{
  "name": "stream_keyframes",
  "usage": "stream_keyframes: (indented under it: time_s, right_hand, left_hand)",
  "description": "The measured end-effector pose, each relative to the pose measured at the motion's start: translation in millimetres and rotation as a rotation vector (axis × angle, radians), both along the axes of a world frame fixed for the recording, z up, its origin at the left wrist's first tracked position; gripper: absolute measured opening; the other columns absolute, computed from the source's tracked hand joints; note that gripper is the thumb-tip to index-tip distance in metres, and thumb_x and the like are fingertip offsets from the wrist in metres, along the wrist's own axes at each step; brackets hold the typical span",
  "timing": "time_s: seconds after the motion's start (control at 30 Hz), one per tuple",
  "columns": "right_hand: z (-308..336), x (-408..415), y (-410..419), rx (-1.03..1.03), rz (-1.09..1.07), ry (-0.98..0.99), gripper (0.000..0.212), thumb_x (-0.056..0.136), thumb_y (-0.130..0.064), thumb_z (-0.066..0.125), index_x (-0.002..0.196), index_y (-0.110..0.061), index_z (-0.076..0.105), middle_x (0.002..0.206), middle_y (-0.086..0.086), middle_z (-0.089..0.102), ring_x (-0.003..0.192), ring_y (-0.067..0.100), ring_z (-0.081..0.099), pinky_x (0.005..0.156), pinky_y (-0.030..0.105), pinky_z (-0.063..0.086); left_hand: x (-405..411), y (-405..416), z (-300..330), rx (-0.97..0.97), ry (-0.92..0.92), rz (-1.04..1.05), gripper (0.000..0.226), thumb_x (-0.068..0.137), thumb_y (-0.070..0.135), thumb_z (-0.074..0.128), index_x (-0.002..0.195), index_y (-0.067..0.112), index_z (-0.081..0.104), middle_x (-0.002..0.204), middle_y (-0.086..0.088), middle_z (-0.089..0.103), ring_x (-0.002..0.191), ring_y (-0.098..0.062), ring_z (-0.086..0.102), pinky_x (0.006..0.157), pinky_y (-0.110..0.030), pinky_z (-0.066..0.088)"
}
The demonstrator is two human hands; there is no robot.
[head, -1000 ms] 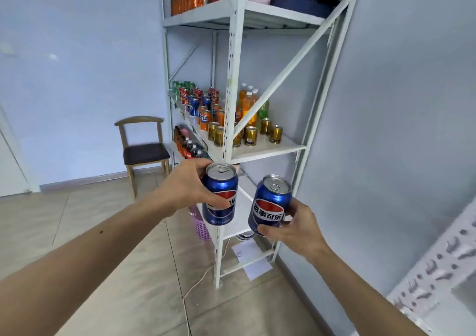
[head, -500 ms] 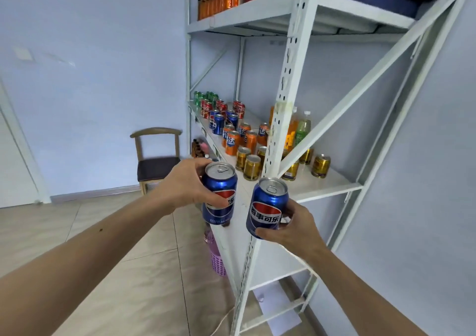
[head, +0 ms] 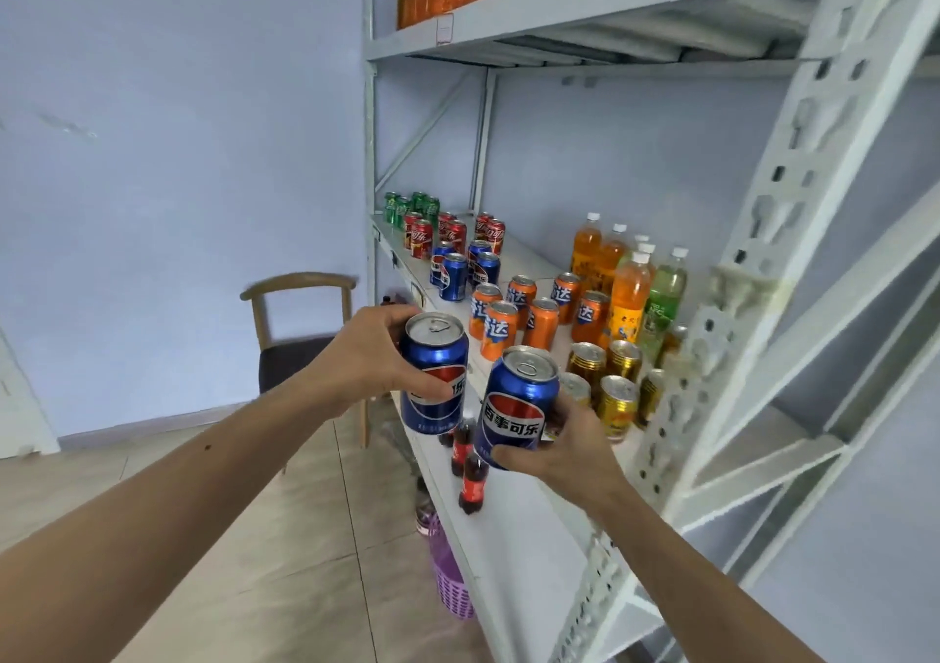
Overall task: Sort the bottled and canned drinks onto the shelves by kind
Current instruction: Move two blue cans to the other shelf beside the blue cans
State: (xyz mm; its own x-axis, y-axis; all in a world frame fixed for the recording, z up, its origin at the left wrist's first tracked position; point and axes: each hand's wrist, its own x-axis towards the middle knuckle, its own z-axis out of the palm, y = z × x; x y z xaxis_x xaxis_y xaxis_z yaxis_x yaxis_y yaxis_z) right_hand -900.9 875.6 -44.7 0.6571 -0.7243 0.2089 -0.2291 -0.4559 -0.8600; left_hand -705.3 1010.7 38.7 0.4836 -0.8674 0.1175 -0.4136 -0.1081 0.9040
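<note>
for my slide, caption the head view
Each hand, left and right, holds a blue Pepsi can before the white metal shelf.

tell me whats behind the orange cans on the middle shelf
Behind the orange cans stand four blue cans, then red cans and green cans farthest back. What lies behind the green ones is hidden.

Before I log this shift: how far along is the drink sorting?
Mostly done: green cans, red cans, orange cans and gold cans already stand grouped on the white metal shelf. In hand: the left hand and right hand each hold a blue cola can. Left: setting both beside the shelved blue cans.
</note>
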Motion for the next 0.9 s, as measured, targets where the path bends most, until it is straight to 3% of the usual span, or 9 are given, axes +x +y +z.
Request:
stream_keyframes:
  time_s: [0.13,0.23,0.3,0.4,0.67,0.8,0.9]
  right_hand:
    - [6,74,-20,0.026,-0.069,0.02,0.069,0.057,-0.019,0.093,0.113,-0.031,0.055,0.1,-0.018,0.067,0.095,0.001,0.063,0.074,0.014,0.052]
    - [12,119,-36,0.051,-0.117,0.017,0.068,0.058,-0.015,0.092,0.114,-0.028,0.056,0.096,-0.016,0.067,0.09,-0.001,0.064,0.066,0.01,0.051]
    - [15,146,-50,0.054,-0.151,0.011,0.069,0.058,-0.015,0.092,0.117,-0.023,0.058,0.096,-0.012,0.069,0.09,0.001,0.065,0.068,0.013,0.052]
    - [20,178,-71,0.051,-0.191,0.005,0.071,0.058,-0.017,0.092,0.12,-0.021,0.058,0.099,-0.01,0.07,0.091,0.002,0.065,0.067,0.012,0.051]
    - [28,244,-158,0.007,-0.272,-0.041,0.067,0.059,-0.016,0.093,0.117,-0.018,0.06,0.101,-0.006,0.072,0.092,0.005,0.068,0.075,0.018,0.053]
    - [41,273,-213,-0.039,-0.291,-0.047,0.06,0.061,-0.015,0.091,0.109,-0.029,0.058,0.098,-0.009,0.072,0.091,0.002,0.068,0.071,0.014,0.054]
    - [50,291,-255,-0.069,-0.31,-0.051,0.057,0.062,-0.015,0.091,0.108,-0.028,0.061,0.097,-0.007,0.073,0.091,0.004,0.069,0.077,0.02,0.056]
  left_hand:
    - [83,-29,7,0.003,-0.027,-0.046,0.054,0.051,0.007,0.094,0.094,0.026,0.067,0.089,0.009,0.075,0.079,-0.003,0.071,0.061,-0.012,0.053]
    - [140,-55,11,0.016,-0.042,-0.093,0.056,0.051,0.009,0.094,0.096,0.027,0.067,0.092,0.005,0.075,0.081,-0.008,0.072,0.065,-0.022,0.059]
    - [173,-74,13,0.023,-0.049,-0.114,0.057,0.05,0.01,0.095,0.097,0.026,0.067,0.094,0.003,0.075,0.083,-0.014,0.073,0.073,-0.033,0.061]
    - [214,-105,13,0.023,-0.056,-0.146,0.063,0.048,0.012,0.096,0.103,0.023,0.068,0.097,0.004,0.075,0.091,-0.015,0.071,0.083,-0.035,0.059]
    - [300,-210,13,-0.003,-0.038,-0.265,0.064,0.049,0.006,0.094,0.105,0.023,0.068,0.097,0.005,0.075,0.09,-0.012,0.072,0.082,-0.031,0.058]
    - [333,-279,18,-0.03,-0.034,-0.311,0.069,0.042,0.011,0.095,0.105,0.024,0.069,0.097,0.006,0.076,0.091,-0.015,0.072,0.088,-0.038,0.057]
    - [351,-330,26,-0.04,-0.035,-0.323,0.066,0.042,0.01,0.095,0.102,0.024,0.07,0.095,0.006,0.076,0.09,-0.014,0.072,0.086,-0.036,0.058]
